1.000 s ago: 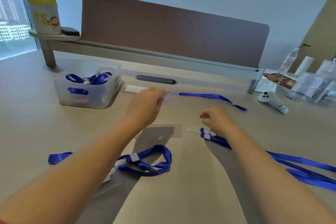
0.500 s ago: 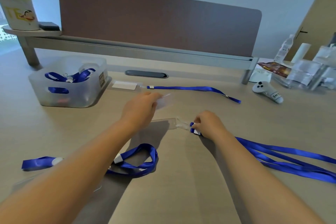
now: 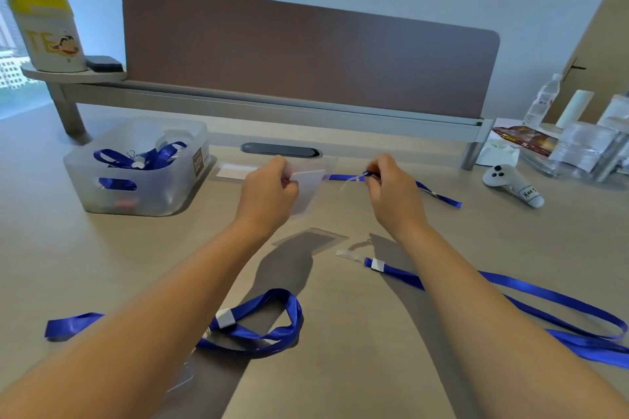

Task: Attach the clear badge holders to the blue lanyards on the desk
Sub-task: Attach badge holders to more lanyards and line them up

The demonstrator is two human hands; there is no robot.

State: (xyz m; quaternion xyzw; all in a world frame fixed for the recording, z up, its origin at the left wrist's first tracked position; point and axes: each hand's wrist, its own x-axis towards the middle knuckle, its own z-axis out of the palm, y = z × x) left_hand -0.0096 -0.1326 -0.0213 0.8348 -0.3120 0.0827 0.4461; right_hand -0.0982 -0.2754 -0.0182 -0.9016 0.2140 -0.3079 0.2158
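The left hand (image 3: 269, 194) pinches a clear badge holder (image 3: 308, 189) above the counter (image 3: 340, 333). The right hand (image 3: 391, 190) pinches the blue lanyard (image 3: 343, 177) end. Bring both close and push the clear strap (image 3: 349, 181) slowly through the holder's slot.

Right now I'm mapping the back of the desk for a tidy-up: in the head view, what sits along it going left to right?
Yellow-topped tea canister → translucent bin of lanyards → dark cable grommet → white controller → water bottle
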